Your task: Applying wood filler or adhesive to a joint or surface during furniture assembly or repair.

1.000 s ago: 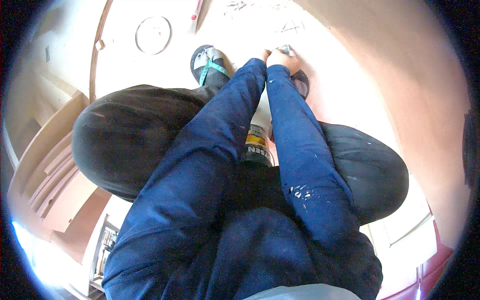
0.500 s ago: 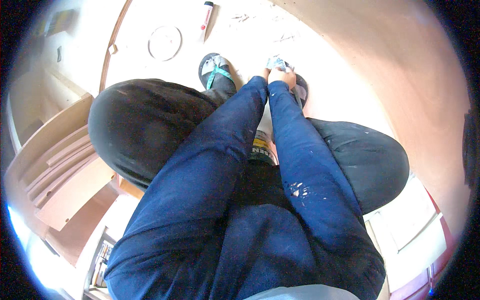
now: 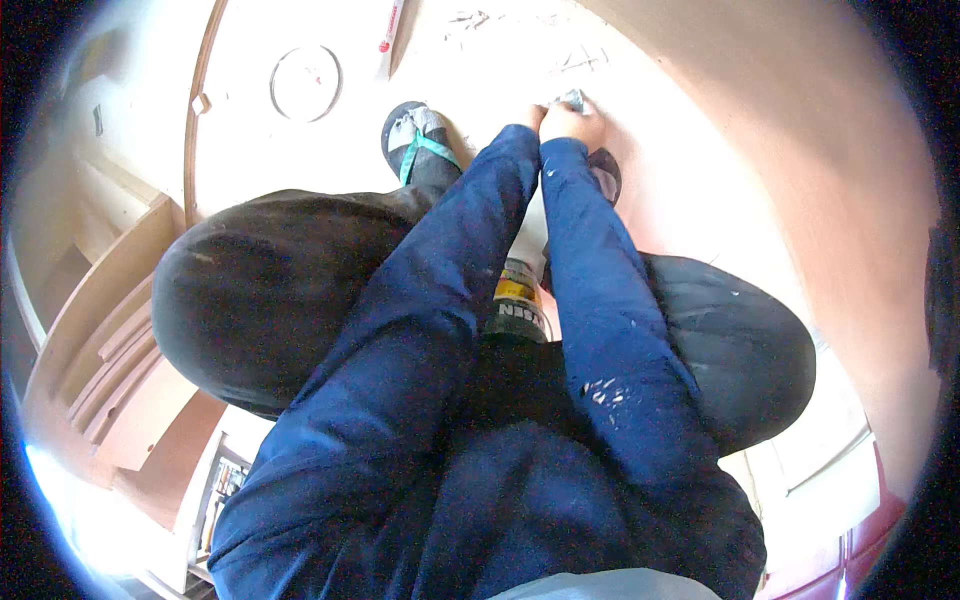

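Both my arms reach forward between my knees, close together over the white surface. My right hand [image 3: 573, 124] is closed round a crumpled pale blue-white piece [image 3: 573, 99], maybe film or cloth; its kind does not show clearly. Pressed against its left side is my left hand [image 3: 537, 117], mostly hidden by the sleeve and the other hand, so its fingers cannot be made out. Just behind the right hand is my right sandal [image 3: 606, 175]. A can with a yellow and dark label [image 3: 517, 285] stands between my legs, partly covered by my forearms.
A thin ring [image 3: 306, 84] and a white and red tube [image 3: 390, 28] lie at the far left. Scraps [image 3: 470, 20] are scattered ahead. My left sandal [image 3: 415, 135] rests nearby. A curved wooden panel [image 3: 800, 130] rises at right; stacked boards [image 3: 125, 370] sit at left.
My hands have moved slightly forward and up, with the pale piece now more covered by the right hand. The view has shifted, so the ring and tube appear further left.
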A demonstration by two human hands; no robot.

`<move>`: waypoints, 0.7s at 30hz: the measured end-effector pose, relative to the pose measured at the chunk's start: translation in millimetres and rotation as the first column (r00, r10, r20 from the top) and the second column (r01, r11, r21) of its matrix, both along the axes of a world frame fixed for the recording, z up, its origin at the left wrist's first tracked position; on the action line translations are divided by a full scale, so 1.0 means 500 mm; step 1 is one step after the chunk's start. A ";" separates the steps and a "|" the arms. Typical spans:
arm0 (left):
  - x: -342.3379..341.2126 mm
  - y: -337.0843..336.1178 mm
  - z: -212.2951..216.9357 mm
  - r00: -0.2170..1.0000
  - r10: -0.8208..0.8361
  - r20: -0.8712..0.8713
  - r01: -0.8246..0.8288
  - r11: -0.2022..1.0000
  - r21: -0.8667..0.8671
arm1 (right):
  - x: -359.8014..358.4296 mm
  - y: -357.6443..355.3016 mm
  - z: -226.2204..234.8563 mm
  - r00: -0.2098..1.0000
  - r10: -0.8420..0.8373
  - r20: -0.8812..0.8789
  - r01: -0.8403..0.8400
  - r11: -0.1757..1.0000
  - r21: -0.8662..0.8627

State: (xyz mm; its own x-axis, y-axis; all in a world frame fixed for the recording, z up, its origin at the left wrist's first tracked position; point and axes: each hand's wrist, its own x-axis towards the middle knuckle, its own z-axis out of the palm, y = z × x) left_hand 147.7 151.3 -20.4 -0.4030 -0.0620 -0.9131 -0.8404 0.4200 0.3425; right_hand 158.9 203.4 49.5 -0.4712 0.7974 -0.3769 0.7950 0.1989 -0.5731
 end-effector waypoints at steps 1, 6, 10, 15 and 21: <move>-0.002 0.006 0.000 1.000 -0.010 -0.006 0.010 1.000 0.001 | -0.007 0.011 0.001 1.000 -0.013 0.026 0.014 0.998 -0.054; 0.000 0.016 0.019 0.999 -0.040 -0.035 0.041 0.999 0.019 | -0.006 0.039 0.004 1.000 -0.015 0.020 0.015 1.000 -0.018; 0.049 -0.015 0.042 0.999 -0.027 -0.019 0.027 1.000 0.013 | 0.045 0.022 -0.005 0.986 0.149 0.072 -0.152 0.988 0.037; 0.112 -0.062 0.054 1.000 0.005 0.023 -0.005 1.000 0.003 | 0.090 -0.022 -0.008 0.969 0.127 0.213 -0.139 0.990 0.040; 0.085 -0.070 0.051 0.999 0.037 0.035 -0.036 0.999 -0.010 | 0.035 -0.030 0.022 0.985 0.029 0.169 -0.024 0.999 -0.032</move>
State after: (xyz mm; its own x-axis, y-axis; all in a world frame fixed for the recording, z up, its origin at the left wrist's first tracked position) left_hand 190.3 116.4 5.3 -0.3679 -0.0851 -0.9260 -0.8667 0.3921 0.3084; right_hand 176.4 188.2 60.3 -0.4191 0.7729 -0.4765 0.8759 0.2059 -0.4364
